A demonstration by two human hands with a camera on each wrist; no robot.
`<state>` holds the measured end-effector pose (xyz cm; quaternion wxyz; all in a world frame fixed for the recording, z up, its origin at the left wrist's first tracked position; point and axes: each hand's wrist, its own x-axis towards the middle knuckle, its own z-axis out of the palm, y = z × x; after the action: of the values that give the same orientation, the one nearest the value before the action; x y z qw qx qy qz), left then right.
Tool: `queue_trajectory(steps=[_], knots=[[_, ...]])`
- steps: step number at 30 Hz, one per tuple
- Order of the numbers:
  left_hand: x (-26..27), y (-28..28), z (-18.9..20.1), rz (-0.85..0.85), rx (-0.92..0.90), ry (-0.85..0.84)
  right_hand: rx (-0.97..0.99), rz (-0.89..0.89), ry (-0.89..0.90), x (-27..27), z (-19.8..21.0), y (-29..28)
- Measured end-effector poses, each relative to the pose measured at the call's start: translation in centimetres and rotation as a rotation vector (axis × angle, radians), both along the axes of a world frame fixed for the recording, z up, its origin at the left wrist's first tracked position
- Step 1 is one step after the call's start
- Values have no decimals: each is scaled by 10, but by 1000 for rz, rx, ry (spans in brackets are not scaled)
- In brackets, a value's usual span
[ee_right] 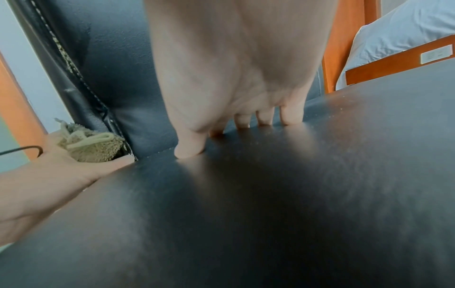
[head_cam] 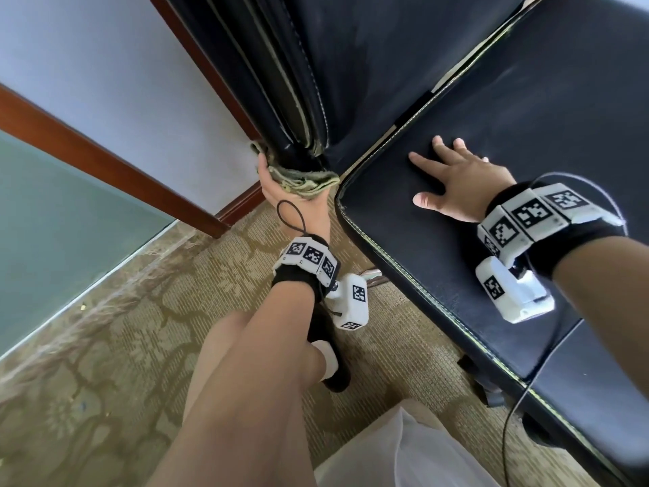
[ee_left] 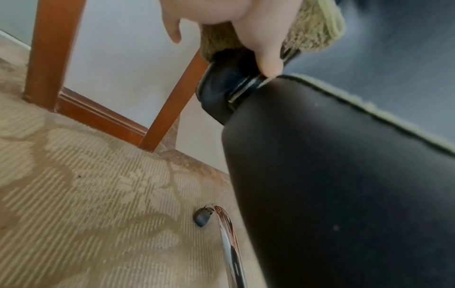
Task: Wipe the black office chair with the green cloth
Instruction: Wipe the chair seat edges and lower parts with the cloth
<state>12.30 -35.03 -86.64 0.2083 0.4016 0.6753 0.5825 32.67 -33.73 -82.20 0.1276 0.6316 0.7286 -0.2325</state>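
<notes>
The left hand (head_cam: 281, 186) is gripping the bunched green cloth (head_cam: 302, 179) and holding it against the lower side edge of the black office chair (head_cam: 474, 142) backrest — right where the back meets the seat corner. The right hand (head_cam: 456, 181) is lying flat on the seat, fingers spread and grasping nothing — above a patterned carpet (head_cam: 105, 346).

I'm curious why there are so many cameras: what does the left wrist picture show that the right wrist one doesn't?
Only the left wrist view shows the patterned carpet and a chrome chair leg with its black foot. Only the right wrist view shows the right hand pressed flat on the seat, and white bedding. Both show the left hand holding the green cloth against the black chair.
</notes>
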Motion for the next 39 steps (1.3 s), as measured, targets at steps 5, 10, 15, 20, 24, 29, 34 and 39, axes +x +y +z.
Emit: queue_trajectory(steps=[5,10,15,20,24,29,34,39], knots=[[-12,-11,7,-231,-235,-91,0,-5,-12,0,0,0],[-19,-11,12,-288,-291,-120,7,-10,-11,1,-4,1],[-5,-6,10,-81,-129,-9,1,-13,-10,1,-4,1],[12,-2,18,33,-176,-95,-3,-17,-5,3,-6,2],[-3,-7,16,-137,-331,-68,-3,-13,0,4,-7,2],[-12,-6,14,-105,-224,70,0,-10,-2,3,-6,1],[3,-2,13,57,-105,133,-1,-18,4,4,-6,0],[5,7,10,88,18,-48,-3,-23,10,1,-2,-4]])
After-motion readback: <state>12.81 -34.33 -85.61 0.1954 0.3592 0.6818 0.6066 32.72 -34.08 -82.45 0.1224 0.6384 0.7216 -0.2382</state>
